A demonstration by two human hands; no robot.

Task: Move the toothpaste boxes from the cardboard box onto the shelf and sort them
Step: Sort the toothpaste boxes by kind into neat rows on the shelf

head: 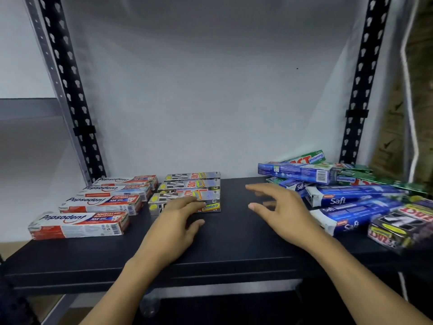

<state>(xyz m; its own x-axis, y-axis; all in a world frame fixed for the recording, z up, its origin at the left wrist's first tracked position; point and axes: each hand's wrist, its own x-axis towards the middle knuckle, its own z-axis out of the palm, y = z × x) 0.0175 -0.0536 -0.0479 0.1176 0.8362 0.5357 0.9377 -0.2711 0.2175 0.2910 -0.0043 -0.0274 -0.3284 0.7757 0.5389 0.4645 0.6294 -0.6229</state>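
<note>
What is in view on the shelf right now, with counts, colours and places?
Pepsodent boxes: four, white and red, row at left.
Silver boxes: at least three, silver and black, middle.
Saft boxes: about four, blue, pile at right.
Green boxes: at least two, green, pile's back.
Black boxes: about two, black and yellow, pile's front.
Shelf: one, black, under everything.
Uprights: two, black, back corners.
Left hand: one, fingers on front silver box.
Right hand: one, open, above bare shelf.
</note>
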